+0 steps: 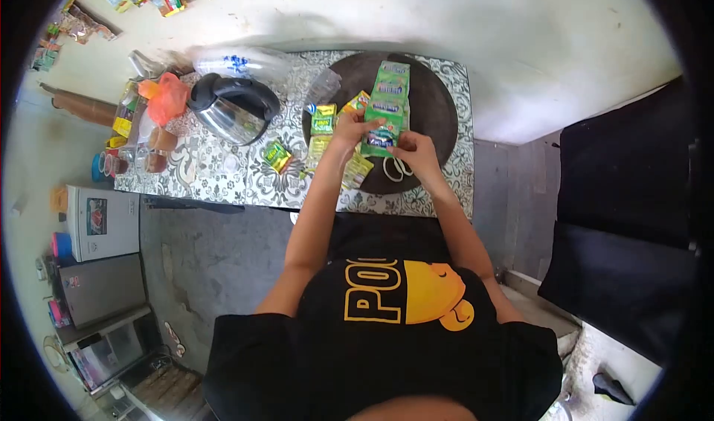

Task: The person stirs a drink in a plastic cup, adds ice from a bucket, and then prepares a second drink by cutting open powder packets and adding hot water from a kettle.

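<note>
Both hands are closed on the same strip of green sachets (387, 105): left hand (348, 129) pinches its lower left edge, right hand (413, 152) pinches the lower right corner. The strip runs away from the person across a dark round tray (439, 108) on the patterned counter (223, 175). Loose yellow-green packets (323, 120) crowd the left side, with a steel kettle (234, 108) beyond. Counter edge sits just under the wrists; right of the tray there's little room.

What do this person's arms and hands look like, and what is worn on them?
Both arms are bare from the short sleeves down. The left hand and right hand wear no gloves; no watch or ring is visible at this size. The black short-sleeved T-shirt has yellow lettering and a yellow cartoon print.
</note>
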`<state>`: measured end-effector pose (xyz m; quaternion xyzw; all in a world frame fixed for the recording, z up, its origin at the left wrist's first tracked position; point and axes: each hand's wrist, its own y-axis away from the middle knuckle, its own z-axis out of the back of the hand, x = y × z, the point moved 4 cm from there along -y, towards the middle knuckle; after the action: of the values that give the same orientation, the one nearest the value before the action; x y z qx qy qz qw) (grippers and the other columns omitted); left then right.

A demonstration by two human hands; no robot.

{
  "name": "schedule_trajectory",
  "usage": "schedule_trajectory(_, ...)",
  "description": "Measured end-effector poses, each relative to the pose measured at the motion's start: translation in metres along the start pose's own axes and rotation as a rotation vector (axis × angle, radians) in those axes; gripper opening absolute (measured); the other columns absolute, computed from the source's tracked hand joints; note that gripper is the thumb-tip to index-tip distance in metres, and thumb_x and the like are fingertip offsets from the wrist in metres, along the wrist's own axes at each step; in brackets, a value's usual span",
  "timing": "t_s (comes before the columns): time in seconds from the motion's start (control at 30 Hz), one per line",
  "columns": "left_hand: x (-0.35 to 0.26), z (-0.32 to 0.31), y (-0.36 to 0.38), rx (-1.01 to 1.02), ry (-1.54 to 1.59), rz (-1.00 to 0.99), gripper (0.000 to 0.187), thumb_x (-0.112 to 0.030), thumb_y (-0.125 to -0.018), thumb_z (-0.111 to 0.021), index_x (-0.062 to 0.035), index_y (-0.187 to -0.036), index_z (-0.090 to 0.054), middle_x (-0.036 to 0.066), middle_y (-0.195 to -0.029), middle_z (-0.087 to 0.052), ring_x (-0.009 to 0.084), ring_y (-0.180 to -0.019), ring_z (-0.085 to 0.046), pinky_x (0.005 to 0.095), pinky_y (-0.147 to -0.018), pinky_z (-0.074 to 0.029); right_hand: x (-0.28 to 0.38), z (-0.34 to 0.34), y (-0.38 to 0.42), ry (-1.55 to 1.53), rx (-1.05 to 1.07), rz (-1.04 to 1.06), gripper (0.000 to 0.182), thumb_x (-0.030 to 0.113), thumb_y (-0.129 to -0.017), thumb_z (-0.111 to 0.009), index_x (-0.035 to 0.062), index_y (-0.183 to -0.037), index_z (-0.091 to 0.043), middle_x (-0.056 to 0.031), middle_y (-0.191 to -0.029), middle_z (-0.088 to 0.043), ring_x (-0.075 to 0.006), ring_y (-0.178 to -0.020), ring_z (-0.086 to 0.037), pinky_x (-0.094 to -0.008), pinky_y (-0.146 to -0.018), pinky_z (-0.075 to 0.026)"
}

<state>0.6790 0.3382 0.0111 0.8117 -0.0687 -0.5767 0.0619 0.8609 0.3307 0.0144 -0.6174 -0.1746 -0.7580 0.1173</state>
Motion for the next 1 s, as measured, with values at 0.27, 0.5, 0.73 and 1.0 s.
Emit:
schedule_trajectory(0.27,-0.042,0.044,0.009,-0.043,0.205,-0.195,0.029,-0.008,-0.084,-0.07,-0.0001,-0.111,-0.064,0.008,-0.097,-0.071,0.0141,-0.079,-0.067,0.0296,-0.074,-0.054,-0.009,-0.02,0.034,0.753,-0.198,0.101,0.041,0.013,-0.068,-0.082,0.0047,-0.1,-0.059,-0.0157,-0.095,-0.061,-0.0352,-0.091,-0.062,-0.0451,-0.079,-0.049)
schedule_trajectory(0.5,-0.047,0.042,0.016,0.055,0.149,-0.208,0.041,0.001,-0.079,-0.074,-0.0017,-0.118,-0.062,0.005,-0.104,-0.069,0.0122,-0.091,-0.065,0.0287,-0.082,-0.052,-0.008,-0.016,0.025,0.797,-0.224,-0.18,0.035,0.004,-0.065,-0.08,0.0013,-0.094,-0.061,-0.0176,-0.091,-0.066,-0.0364,-0.088,-0.065,-0.0439,-0.074,-0.051)
schedule_trajectory(0.73,-0.053,0.041,0.034,0.092,0.138,-0.14,0.046,0.002,-0.077,-0.075,-0.0024,-0.121,-0.061,0.003,-0.104,-0.069,0.0104,-0.09,-0.065,0.0268,-0.082,-0.052,-0.009,0.016,0.0,0.825,-0.049,-0.249,0.026,0.008,-0.063,-0.079,-0.0004,-0.084,-0.068,-0.0161,-0.079,-0.069,-0.0287,-0.068,-0.068,-0.0372,-0.062,-0.053)
schedule_trajectory(1.0,-0.042,0.04,0.036,0.095,0.002,-0.068,0.062,0.002,-0.074,-0.077,-0.0005,-0.132,-0.053,0.004,-0.111,-0.067,0.0106,-0.097,-0.063,0.0265,-0.087,-0.05,-0.004,0.059,0.047,0.124,0.413,-0.334,0.036,0.016,-0.08,-0.074,-0.0007,-0.107,-0.058,-0.0033,-0.085,-0.064,-0.0103,-0.075,-0.06,-0.0237,-0.064,-0.048)
